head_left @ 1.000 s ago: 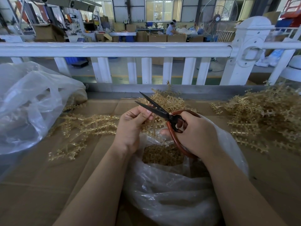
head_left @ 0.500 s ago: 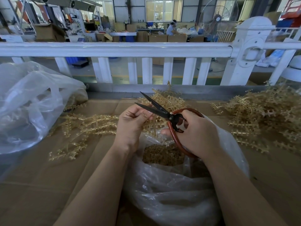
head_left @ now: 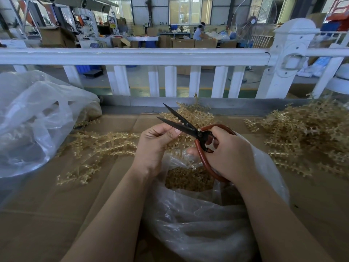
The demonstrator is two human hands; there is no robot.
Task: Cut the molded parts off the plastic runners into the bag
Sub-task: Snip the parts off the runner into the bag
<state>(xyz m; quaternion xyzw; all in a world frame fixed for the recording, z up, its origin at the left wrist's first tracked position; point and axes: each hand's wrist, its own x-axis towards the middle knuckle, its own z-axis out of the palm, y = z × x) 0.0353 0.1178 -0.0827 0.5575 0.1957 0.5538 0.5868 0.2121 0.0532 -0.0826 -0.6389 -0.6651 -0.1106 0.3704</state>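
Note:
My right hand [head_left: 224,154] grips the red-brown handles of black-bladed scissors [head_left: 181,123], whose blades stand apart and point up-left. My left hand [head_left: 153,144] pinches a thin amber plastic runner [head_left: 181,146] at the blades; most of that runner is hidden behind my fingers. Both hands hover over the mouth of a clear plastic bag [head_left: 198,220] that holds a heap of small amber cut parts [head_left: 188,178].
Amber runners lie in piles on the cardboard-covered table: left [head_left: 102,144], behind the hands [head_left: 190,114], and a big heap at the right [head_left: 309,135]. A second clear bag [head_left: 34,118] bulges at the left. A white railing [head_left: 132,55] borders the far side.
Hands and scissors stay in nearly the same place over the bag. The blades stay apart, and my left fingers have shifted slightly on the runner.

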